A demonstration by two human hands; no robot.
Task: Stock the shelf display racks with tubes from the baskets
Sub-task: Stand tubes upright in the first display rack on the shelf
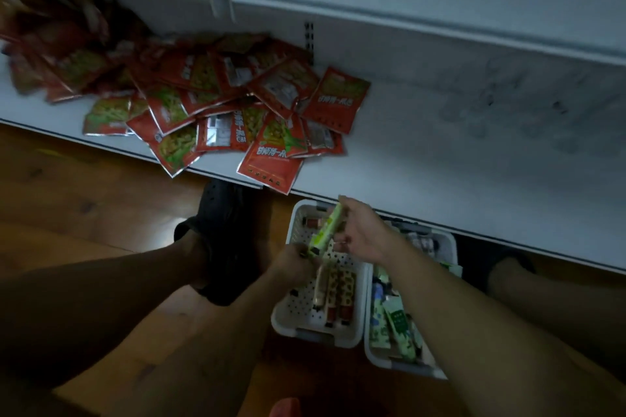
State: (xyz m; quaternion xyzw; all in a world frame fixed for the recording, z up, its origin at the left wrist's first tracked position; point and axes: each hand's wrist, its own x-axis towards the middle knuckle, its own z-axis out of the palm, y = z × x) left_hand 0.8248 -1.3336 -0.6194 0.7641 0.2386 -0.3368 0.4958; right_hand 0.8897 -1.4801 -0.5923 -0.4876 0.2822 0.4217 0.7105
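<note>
Tube [324,231]: green, tilted, held between both hands over the left basket [284,322], just below the shelf [440,173] edge.
Left hand [294,264]: forearm stretched from lower left, fingers curled, pinching the tube's lower end, as far as I could see.
Right hand [364,235]: gripped the upper end, thumb on top.
Baskets: I saw more tubes lying in both; right basket [372,357] sat just beside the left.
Shelf: red packets [203,105] lay heaped.

L hand [294,263] & R hand [359,234] hold green tube [326,229] over white basket [297,306].
</note>
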